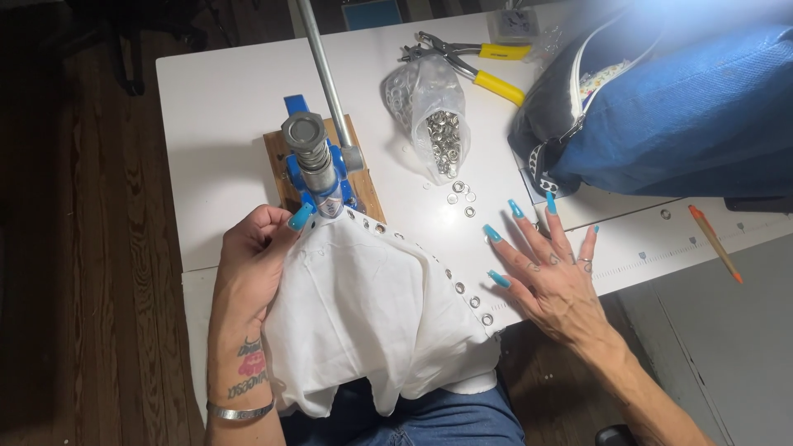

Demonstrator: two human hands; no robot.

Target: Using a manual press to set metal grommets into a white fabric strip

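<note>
A white cloth [372, 306] with a row of metal eyelets along its upper edge lies over the table's front edge and my lap. My left hand [256, 260] grips the cloth's top left corner, right beside the blue eyelet press [318, 169] on its wooden base. My right hand [545, 264] hovers flat with fingers spread, holding nothing, just right of the cloth's eyeleted edge. A few loose eyelets [462, 198] lie on the white table [223, 116] just above that hand.
A clear plastic bag of metal eyelets [438, 116] lies behind the press's long lever [326, 74]. Yellow-handled pliers [483, 62] rest at the back. A big blue bag [677, 107] fills the right side. An orange pencil [714, 244] lies at right. Dark wooden floor is at left.
</note>
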